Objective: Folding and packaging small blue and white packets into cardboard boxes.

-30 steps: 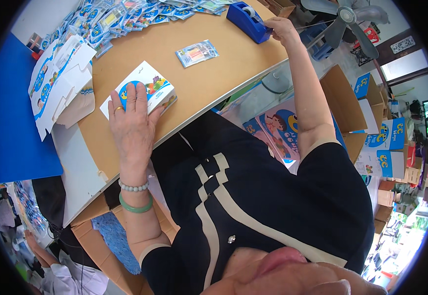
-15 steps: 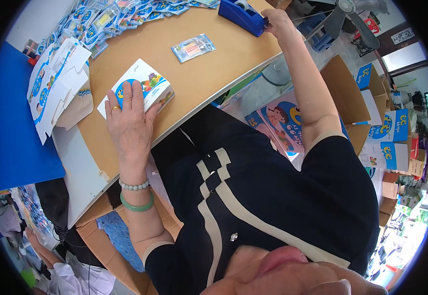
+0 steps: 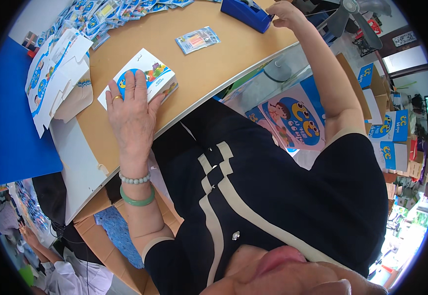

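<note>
My left hand (image 3: 132,108) lies flat on a small white box (image 3: 147,61) with a blue emblem and printed fruit, its fingers stretched over the top and its thumb at the near side. At the table's far right, my right hand (image 3: 286,15) is beside the end of a blue tape dispenser (image 3: 246,14). Its fingertips are pinched together; whatever is between them is too small to make out. Between the box and the dispenser, a flat sachet (image 3: 197,40) with a clear window and coloured sticks inside lies on the tan table (image 3: 125,42).
Many blue-and-white sachets (image 3: 120,14) are heaped along the far edge. Flattened white cartons (image 3: 59,73) stand stacked at the left by a blue panel (image 3: 19,123). Cardboard boxes (image 3: 351,73) and a fan (image 3: 354,17) are at the right. Another person's white sleeve (image 3: 73,278) shows lower left.
My right hand has moved a little right, away from the dispenser's end. My left hand stays on the box. The view has shifted slightly.
</note>
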Demonstrator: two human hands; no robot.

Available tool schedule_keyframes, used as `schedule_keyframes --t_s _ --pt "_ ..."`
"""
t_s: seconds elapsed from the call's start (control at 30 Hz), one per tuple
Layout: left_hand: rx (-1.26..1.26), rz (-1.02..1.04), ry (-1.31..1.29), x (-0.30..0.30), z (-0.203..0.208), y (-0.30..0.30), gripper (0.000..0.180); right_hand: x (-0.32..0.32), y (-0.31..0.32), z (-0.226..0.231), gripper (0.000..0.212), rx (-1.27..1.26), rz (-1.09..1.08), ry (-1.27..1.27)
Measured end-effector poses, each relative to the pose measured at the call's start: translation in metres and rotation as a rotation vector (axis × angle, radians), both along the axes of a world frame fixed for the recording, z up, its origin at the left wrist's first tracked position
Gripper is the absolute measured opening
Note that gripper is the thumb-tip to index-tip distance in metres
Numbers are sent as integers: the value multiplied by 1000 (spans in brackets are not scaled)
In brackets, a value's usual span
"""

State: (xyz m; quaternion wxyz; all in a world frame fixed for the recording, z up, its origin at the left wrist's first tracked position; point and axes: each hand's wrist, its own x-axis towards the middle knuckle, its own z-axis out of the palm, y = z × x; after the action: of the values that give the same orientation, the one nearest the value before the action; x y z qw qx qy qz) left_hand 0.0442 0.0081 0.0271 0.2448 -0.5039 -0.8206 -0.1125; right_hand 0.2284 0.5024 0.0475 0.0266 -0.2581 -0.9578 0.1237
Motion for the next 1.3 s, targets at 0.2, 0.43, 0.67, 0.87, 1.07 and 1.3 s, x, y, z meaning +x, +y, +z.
schedule_keyframes --t_s 0.2,0.43,0.67,0.87,1.07,1.3 --pt "4 3 0 1 1 1 59 -1 34 -19 34 425 312 -346" --pt "8 39 5 1 -1 -6 59 -30 -47 29 29 412 202 -621" --pt "13 -5 14 -2 -3 1 58 -8 8 -24 38 -1185 -782 494" --pt "15 -13 17 -4 -4 2 58 7 9 -35 43 -1327 -694 721" --pt "1 -9 24 -3 -3 1 58 13 -24 -23 38 -1426 -655 789" --pt "10 -39 38 2 -2 3 58 47 21 -69 33 -1527 -352 772"
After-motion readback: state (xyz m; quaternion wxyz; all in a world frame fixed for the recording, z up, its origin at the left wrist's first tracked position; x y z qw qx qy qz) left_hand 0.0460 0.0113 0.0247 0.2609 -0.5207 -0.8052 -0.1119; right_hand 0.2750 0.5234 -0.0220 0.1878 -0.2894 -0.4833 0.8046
